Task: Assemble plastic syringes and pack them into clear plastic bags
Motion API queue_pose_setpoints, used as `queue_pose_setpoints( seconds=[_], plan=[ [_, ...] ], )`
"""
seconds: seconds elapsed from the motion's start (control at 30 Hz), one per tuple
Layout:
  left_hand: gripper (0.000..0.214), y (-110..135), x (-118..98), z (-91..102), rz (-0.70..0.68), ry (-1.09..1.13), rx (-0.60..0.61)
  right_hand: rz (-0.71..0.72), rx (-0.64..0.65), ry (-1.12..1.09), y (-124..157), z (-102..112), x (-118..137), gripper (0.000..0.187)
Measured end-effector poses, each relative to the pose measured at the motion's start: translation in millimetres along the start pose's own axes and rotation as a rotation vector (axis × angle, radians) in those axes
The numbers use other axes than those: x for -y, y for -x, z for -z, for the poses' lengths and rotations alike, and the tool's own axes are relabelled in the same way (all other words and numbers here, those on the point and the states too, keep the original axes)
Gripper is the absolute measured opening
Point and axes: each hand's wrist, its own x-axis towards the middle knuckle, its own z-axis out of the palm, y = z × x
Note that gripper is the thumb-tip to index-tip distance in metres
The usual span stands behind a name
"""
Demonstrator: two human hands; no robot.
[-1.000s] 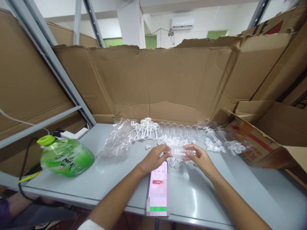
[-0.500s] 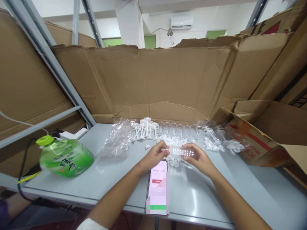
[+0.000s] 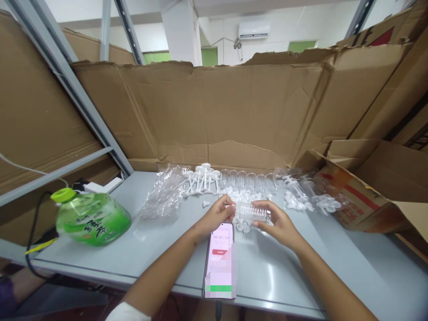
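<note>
- One clear tube (image 3: 251, 211) sits crosswise just above the bench (image 3: 301, 276), beyond my one phone (image 3: 220, 254).
- My left hand (image 3: 216, 217) pinches its left end; my right hand (image 3: 277, 223) grips the right end.
- Behind it I count about six standing tubes (image 3: 249, 180).
- One green bottle (image 3: 92, 218) lies far left.
</note>
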Motion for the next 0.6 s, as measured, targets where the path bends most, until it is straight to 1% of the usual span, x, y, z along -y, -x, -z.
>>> queue_pose_setpoints(
  seconds=[0.07, 0.17, 0.23, 0.27, 0.33, 0.4, 0.47, 0.53, 0.6],
  plan=[
    [0.027, 2.1, -0.3, -1.1, -0.054, -0.043, -0.003, -0.094, 0.000, -0.051, -0.2, 0.5, 2.6, 0.034],
    [0.025, 5.0, 1.9, -2.5, -0.123, -0.224, -0.029, -0.258, 0.024, -0.194, -1.6, -0.2, 4.2, 0.029],
    [0.024, 5.6, 3.7, -3.1, -0.152, -0.300, -0.053, -0.321, 0.049, -0.263, -2.7, -1.4, 3.2, 0.030],
    [0.023, 5.3, 4.2, -3.3, -0.158, -0.295, -0.070, -0.323, 0.051, -0.275, -3.2, -2.1, 2.3, 0.030],
    [0.025, 3.9, 4.3, -3.2, -0.139, -0.201, -0.081, -0.263, 0.021, -0.253, -3.5, -3.0, 1.0, 0.030],
    [0.029, 2.0, 3.1, -2.8, -0.073, -0.074, -0.030, -0.147, -0.021, -0.181, -3.2, -3.3, 0.4, 0.034],
    [0.030, 0.6, 1.7, -2.6, -0.010, 0.006, 0.033, -0.042, -0.031, -0.103, -2.2, -2.7, 0.0, 0.040],
    [0.029, 0.4, 1.1, -2.9, -0.001, 0.019, 0.037, 0.000, -0.014, -0.048, -0.9, -1.5, -0.8, 0.039],
    [0.027, 1.5, 1.0, -3.3, -0.038, -0.028, 0.006, -0.014, 0.004, -0.019, 0.1, 0.2, -2.0, 0.038]
  ],
)
